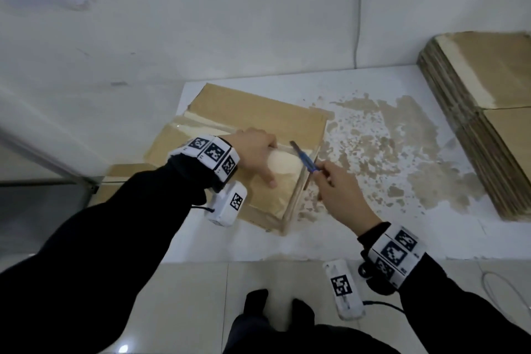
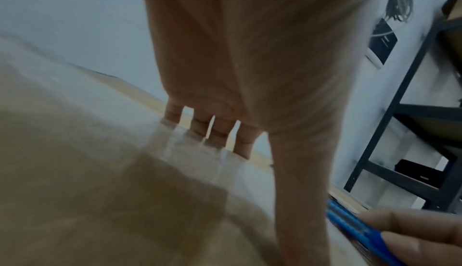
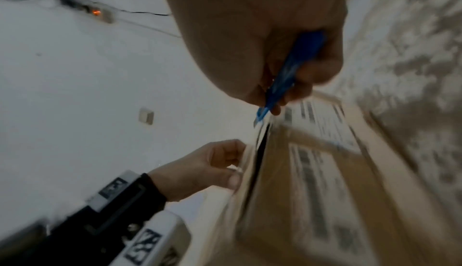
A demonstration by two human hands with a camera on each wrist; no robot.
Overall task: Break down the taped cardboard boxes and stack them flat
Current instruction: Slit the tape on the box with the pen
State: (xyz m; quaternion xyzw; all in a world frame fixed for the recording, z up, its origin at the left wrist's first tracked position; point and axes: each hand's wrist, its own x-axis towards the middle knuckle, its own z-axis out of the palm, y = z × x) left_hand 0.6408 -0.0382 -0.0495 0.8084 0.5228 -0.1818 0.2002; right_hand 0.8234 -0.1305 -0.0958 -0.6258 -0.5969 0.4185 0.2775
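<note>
While your right hand (image 1: 340, 195) pinches the blue utility knife (image 1: 305, 158) between thumb and curled fingers, its blade end points at the top seam of the cardboard box (image 1: 267, 164), close to your left hand (image 1: 254, 149). You have that left hand pressed on the box top, thumb stretched along the taped flap and the other fingers hooked over the far edge of the flap. From the right wrist view, the knife tip sits at the dark slit between the two top flaps, and the box side facing you carries printed white labels (image 3: 322, 124), too blurred to read.

Your box stands on a white sheet (image 1: 402, 238) spread over the tiled floor, toward the sheet's left edge. Beyond the box, another cardboard piece (image 1: 244, 106) lies flat against the sheet's far left corner. Brown scuffed patches (image 1: 402, 141) cover the middle of the sheet. At the sheet's right edge, a stack of flattened boxes (image 1: 482, 112) lies well apart from the box you are cutting. Black sleeves and tagged wristbands cover both your wrists.
</note>
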